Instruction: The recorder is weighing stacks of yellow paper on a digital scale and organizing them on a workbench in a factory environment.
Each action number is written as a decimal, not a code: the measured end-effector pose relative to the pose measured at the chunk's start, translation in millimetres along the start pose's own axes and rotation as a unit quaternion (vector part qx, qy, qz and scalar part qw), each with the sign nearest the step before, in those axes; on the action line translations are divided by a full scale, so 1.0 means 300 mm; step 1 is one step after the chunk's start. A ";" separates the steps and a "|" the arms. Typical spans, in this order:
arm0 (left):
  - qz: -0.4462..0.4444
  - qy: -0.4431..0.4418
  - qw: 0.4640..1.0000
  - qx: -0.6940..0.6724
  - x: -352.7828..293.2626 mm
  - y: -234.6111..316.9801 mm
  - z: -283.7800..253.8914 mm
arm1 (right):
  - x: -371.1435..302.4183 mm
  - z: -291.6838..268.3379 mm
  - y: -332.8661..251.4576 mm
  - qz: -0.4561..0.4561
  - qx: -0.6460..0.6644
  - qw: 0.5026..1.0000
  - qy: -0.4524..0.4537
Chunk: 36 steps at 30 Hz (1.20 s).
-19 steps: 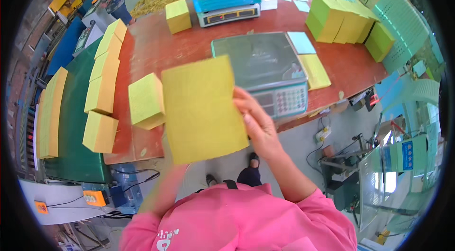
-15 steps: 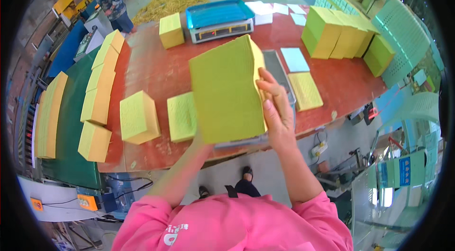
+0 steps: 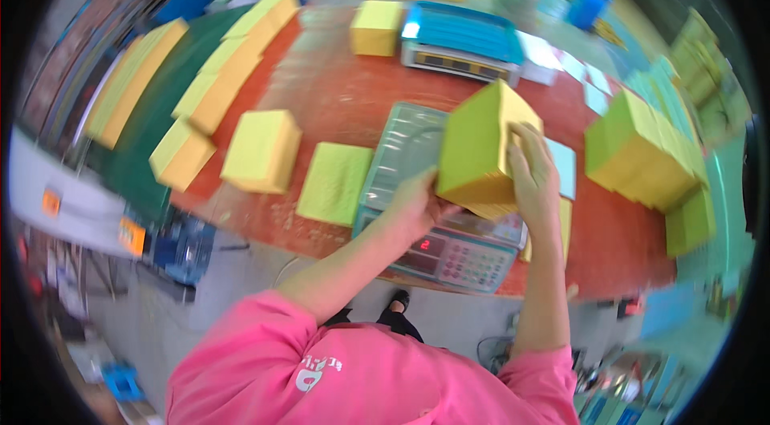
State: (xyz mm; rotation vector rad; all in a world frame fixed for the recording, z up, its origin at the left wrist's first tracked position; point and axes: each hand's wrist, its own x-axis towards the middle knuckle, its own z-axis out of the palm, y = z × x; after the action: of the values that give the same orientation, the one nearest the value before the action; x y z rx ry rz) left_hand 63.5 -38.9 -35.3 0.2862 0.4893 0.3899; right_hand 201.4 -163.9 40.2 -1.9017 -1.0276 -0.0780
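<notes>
two hands [image 3: 473, 192] of ours clasp a yellow-green paper stack [image 3: 480, 154] over the scale [image 3: 437, 200]; a flat green stack [image 3: 334, 182] lies just left on the table [image 3: 329, 96].

Wears a bright pink short-sleeved top with a small white printed mark on the left chest side, a little creased around the shoulders. Shows both forearms bare from the sleeve edges down to the left hand [image 3: 413, 204] and the right hand [image 3: 533, 176], with no gloves, no watch and no rings to be seen. Has dark shoes on the feet, visible only partly below, between the arms, too small and blurred for more detail.
</notes>
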 end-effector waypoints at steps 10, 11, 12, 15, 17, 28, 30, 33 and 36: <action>0.398 0.316 0.235 0.828 -0.293 0.700 -0.329 | -0.053 0.110 -0.154 -0.044 -0.210 0.976 -0.037; 0.324 0.348 0.237 0.847 -0.290 0.744 -0.364 | -0.066 0.112 -0.168 -0.063 -0.233 0.971 0.002; 0.246 0.375 0.238 0.862 -0.285 0.779 -0.401 | -0.076 0.120 -0.203 -0.080 -0.256 0.962 0.042; 0.183 0.335 0.289 0.878 -0.277 0.833 -0.485 | -0.113 0.181 -0.370 -0.127 -0.179 0.970 0.103; 0.167 0.301 0.316 0.884 -0.324 0.855 -0.524 | -0.146 0.297 -0.480 -0.141 -0.102 0.984 0.046; 0.293 -0.080 0.235 0.923 -0.789 1.051 -0.682 | -0.216 1.083 -0.672 -0.078 0.119 0.948 -0.284; 0.378 0.051 0.514 0.769 -0.865 0.990 -0.832 | -0.250 1.119 -0.663 0.002 0.026 0.905 -0.424; 0.243 0.247 0.846 0.405 -0.916 0.814 -1.162 | -0.318 1.132 -0.703 -0.004 0.033 0.918 -0.395; 0.141 0.199 0.953 0.178 -0.899 0.737 -1.171 | -0.401 1.141 -0.760 -0.002 0.006 0.916 -0.401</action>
State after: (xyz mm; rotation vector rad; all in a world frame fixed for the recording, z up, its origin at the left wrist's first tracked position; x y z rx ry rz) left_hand -397.6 102.9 -146.2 0.6372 0.9238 0.6456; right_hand -149.7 67.4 -43.1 -1.9444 -1.5506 0.7661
